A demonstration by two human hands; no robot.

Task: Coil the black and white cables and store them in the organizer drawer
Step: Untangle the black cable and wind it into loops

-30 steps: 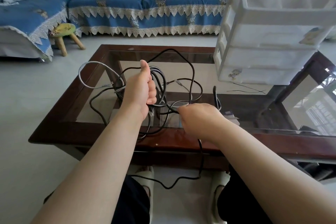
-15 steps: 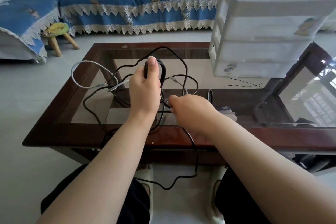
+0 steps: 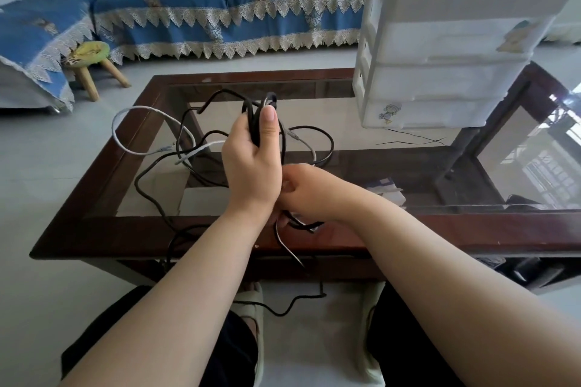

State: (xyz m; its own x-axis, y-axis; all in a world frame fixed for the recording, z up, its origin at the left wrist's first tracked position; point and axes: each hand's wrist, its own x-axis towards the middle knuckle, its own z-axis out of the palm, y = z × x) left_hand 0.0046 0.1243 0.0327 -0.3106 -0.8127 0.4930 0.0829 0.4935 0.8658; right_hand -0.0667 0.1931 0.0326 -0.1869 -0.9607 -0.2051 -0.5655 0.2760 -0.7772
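Observation:
My left hand [image 3: 253, 160] grips a bundle of loops of the black cable [image 3: 327, 143] above the glass table, thumb up along the loops. Loose black cable spreads over the glass and one end hangs over the front edge down to the floor. My right hand [image 3: 309, 192] sits just below and right of the left wrist, pinching a black strand that pokes out beneath it. The white cable [image 3: 138, 111] lies in a loop on the table's left side. The white organizer [image 3: 440, 50], with closed drawers, stands at the table's back right.
The glass-topped table has a dark wooden frame [image 3: 94, 198]. A blue sofa [image 3: 220, 0] lines the back wall, with a small wooden stool [image 3: 91, 60] on the floor at left. Papers [image 3: 385, 187] show beneath the glass at right. My slippered feet are under the front edge.
My right hand has moved left and down, from beside the left hand to under its wrist, drawing black cable round. The bundle in my left hand has grown tighter.

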